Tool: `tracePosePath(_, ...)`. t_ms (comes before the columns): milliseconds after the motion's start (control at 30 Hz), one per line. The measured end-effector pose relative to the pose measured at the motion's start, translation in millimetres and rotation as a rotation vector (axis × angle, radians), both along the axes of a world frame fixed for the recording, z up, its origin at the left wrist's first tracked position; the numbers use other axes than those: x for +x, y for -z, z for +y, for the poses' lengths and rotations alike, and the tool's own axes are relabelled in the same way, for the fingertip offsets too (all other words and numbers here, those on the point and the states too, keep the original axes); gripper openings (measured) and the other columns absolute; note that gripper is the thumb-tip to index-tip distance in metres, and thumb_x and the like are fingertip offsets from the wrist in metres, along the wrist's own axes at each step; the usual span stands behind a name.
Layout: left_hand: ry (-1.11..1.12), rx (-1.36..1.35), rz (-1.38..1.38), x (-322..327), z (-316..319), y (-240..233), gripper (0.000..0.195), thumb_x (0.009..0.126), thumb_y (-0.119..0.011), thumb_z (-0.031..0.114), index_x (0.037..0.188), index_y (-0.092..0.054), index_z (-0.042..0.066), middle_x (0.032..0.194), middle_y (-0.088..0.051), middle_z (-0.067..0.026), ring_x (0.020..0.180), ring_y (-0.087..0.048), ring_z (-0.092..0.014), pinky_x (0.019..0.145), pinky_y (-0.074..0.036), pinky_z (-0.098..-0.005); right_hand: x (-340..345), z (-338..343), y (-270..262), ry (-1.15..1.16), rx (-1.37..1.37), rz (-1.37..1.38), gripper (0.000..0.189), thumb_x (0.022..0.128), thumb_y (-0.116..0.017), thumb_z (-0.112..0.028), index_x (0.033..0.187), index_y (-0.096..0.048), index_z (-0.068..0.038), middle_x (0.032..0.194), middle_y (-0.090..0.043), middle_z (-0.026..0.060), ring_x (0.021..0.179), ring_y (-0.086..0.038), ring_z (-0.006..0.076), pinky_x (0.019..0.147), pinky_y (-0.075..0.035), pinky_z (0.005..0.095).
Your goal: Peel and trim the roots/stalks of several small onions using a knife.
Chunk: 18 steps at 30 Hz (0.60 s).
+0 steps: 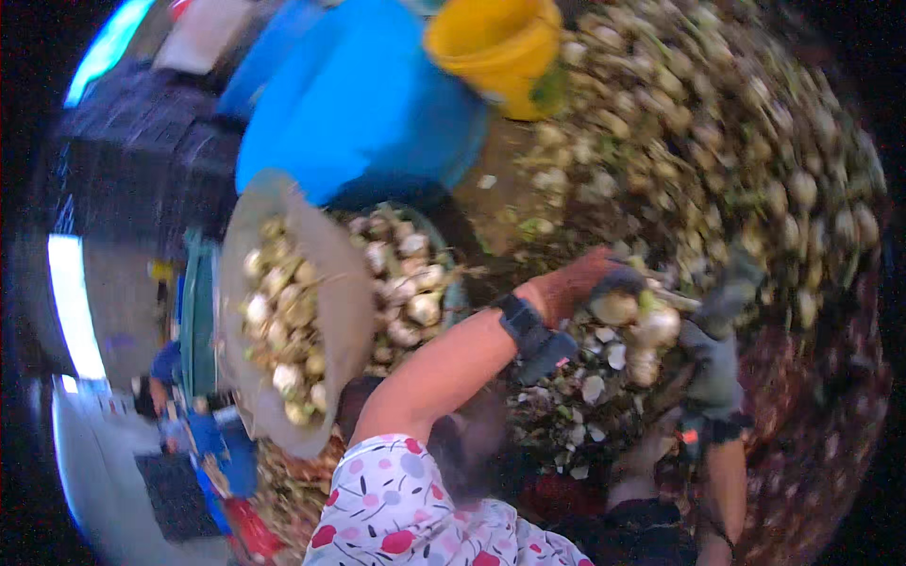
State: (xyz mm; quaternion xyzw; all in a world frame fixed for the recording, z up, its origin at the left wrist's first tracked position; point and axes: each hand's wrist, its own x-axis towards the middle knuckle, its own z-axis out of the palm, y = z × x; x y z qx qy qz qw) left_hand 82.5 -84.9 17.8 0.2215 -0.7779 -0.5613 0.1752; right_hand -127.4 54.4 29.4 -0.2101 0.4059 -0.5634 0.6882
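My left hand (584, 283), in a red and dark grey work glove, is closed around pale bulbs that look like onions or garlic. The gripped bulb (614, 308) is at the fingers, with a larger white bulb (658, 325) beside it and green-white stalks running towards the right. My right hand (729, 293), in a grey glove, is near the stalk ends. Blur hides its fingers and whether it holds anything. Below the bulbs, white peelings (593, 389) and dark trimmings cover the ground between my arms.
A big heap of stalked bulbs (679, 127) spreads at upper right. Left of my left arm are a pale open sack (347, 283) and a teal tub (456, 283), both holding bulbs. Beyond stand a large blue tub (340, 106) and a yellow bucket (527, 78). Another person (166, 375) is at far left.
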Motion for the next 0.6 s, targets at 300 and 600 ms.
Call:
tracePosePath(300, -0.28, -0.39, 0.179, 153, 60, -258, 0.026, 0.081, -0.072, 0.021, 0.1, -0.07, 0.004, 0.101, -0.07, -0.0139, 0.09, -0.067, -0.027, 0.078, -0.052, -0.035, 111, -37, -212, -0.38, -0.45, 0.277, 0.036, 0.094, -0.06, -0.018, 0.123, -0.058, 0.003, 0.115, -0.063, 0.0083, 0.097, -0.062, 0.015, 0.083, -0.051, 0.03)
tracePosePath(600, -0.964, -0.61, -0.697, 412, 182, -287, 0.029, 0.093, -0.057, 0.017, 0.118, -0.064, 0.004, 0.129, -0.059, -0.0109, 0.113, -0.059, -0.023, 0.102, -0.045, -0.036, 318, -51, -234, -0.818, -0.351, 0.292, 0.03, 0.09, -0.069, -0.03, 0.102, -0.066, -0.003, 0.078, -0.063, 0.0004, 0.066, -0.058, 0.0093, 0.057, -0.047, 0.0274)
